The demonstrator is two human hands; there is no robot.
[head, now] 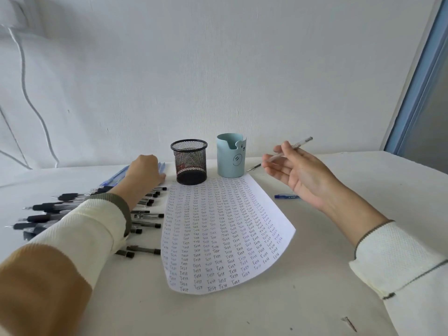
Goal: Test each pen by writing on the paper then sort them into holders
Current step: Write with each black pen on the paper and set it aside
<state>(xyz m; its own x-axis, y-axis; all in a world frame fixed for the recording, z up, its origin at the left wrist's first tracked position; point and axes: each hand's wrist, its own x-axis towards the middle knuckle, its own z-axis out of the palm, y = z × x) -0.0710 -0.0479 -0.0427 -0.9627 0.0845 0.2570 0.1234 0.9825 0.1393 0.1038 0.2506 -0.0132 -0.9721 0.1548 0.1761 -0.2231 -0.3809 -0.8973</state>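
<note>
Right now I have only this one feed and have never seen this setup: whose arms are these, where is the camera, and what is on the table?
No machine here: these are a person's two bare hands in cream sleeves. The one picture comes from a wide-angle camera on the person's head, looking forward and down. The right hand pinches a clear pen, lifted off the table. The left hand reaches onto some blue pens; its fingers are hidden, so I cannot tell whether it grips one. In the middle lies a paper filled with the word Test. Behind it stand a black mesh holder and a light blue holder. Black pens lie in a row at the left; a lone blue pen lies right of the paper.
</note>
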